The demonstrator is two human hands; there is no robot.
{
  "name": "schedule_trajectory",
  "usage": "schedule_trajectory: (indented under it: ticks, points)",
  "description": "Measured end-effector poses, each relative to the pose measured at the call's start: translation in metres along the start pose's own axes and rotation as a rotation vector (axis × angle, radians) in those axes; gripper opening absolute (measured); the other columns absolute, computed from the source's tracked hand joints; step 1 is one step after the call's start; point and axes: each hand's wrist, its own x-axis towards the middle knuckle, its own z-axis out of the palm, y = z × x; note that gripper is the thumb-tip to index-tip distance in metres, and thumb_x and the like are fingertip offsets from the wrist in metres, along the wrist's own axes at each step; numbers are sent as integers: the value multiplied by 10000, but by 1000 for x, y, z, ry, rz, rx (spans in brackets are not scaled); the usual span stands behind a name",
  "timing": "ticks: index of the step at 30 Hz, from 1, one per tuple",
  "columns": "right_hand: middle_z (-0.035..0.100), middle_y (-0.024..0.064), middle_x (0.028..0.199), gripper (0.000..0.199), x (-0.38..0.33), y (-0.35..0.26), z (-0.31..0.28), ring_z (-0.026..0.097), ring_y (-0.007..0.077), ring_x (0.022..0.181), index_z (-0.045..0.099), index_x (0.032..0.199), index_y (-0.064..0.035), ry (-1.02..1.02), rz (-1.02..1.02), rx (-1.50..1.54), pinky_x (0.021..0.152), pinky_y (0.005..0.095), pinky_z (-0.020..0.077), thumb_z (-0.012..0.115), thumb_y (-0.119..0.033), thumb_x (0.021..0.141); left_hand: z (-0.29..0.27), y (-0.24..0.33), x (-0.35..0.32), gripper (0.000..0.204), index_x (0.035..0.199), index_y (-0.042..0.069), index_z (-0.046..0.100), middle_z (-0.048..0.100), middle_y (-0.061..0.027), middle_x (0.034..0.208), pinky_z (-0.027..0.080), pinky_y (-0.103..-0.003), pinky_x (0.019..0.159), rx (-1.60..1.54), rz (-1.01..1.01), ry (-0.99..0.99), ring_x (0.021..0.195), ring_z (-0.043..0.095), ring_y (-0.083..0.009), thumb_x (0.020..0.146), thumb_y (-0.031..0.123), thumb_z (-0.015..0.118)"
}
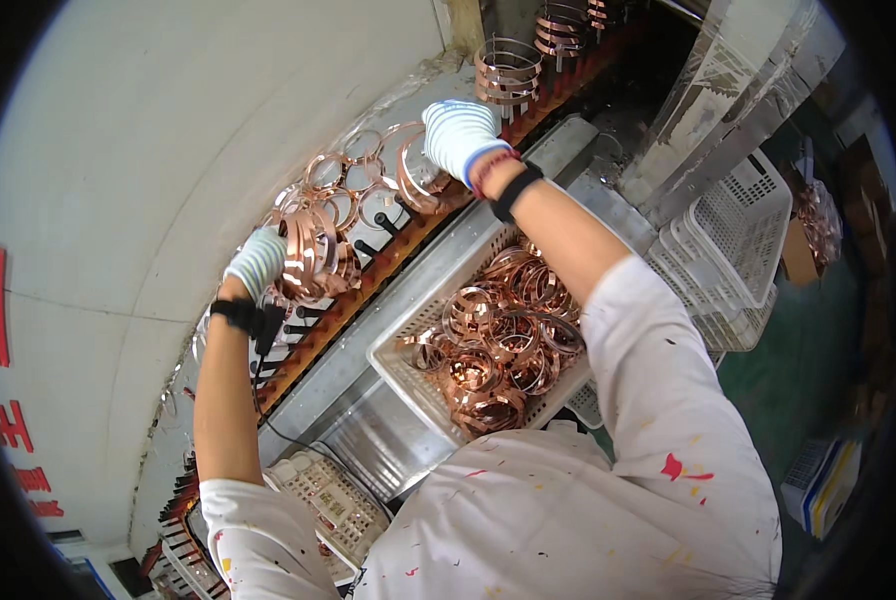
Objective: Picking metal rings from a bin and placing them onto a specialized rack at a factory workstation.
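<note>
White gloves with thin stripes cover both of my hands. My left hand (258,260) is closed at the edge of a bundle of shiny copper-coloured rings (313,255), above the conveyor line. Farther right, my right hand (461,138) is closed on wide copper-coloured rings (421,180); its fingertips are partly hidden behind the hand. Between the two hands lie more loose copper-coloured rings (340,173) on the pale ledge. Black upright pegs (388,222) stand in a row beside them.
Below my right forearm sits a white plastic basket (393,352) heaped with copper-coloured rings. Stacked rings hang on a holder (508,75) at the far end. Nested white baskets (738,225) stand on the right, near a metal post (723,90). Another basket (343,500) is at lower left.
</note>
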Motion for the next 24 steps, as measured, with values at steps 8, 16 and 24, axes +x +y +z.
schedule_trajectory:
  ticks: [8, 16, 24]
  points:
    - [735, 136, 884, 281, 5, 111, -91, 723, 279, 790, 717, 1079, -91, 623, -35, 1322, 737, 382, 583, 728, -66, 800, 14, 157, -155, 289, 1258, 37, 663, 715, -69, 1043, 559, -342, 848, -15, 317, 1212, 923, 671, -190, 974, 82, 637]
    - [760, 100, 943, 213, 148, 226, 49, 741, 268, 854, 766, 977, -185, -133, -652, 97, 739, 490, 571, 615, -329, 936, 209, 109, -125, 329, 1249, -19, 661, 758, -133, 1115, 570, -309, 927, -538, 19, 202, 1025, 724, -180, 929, -14, 588]
    - [643, 157, 1411, 588, 140, 229, 129, 674, 294, 1224, 762, 1239, -166, 29, -62, -113, 1001, 565, 526, 796, -541, 787, 256, 113, -128, 456, 1285, 99, 673, 721, -184, 1201, 548, -409, 978, -302, 115, 129, 1115, 694, -352, 855, -18, 576]
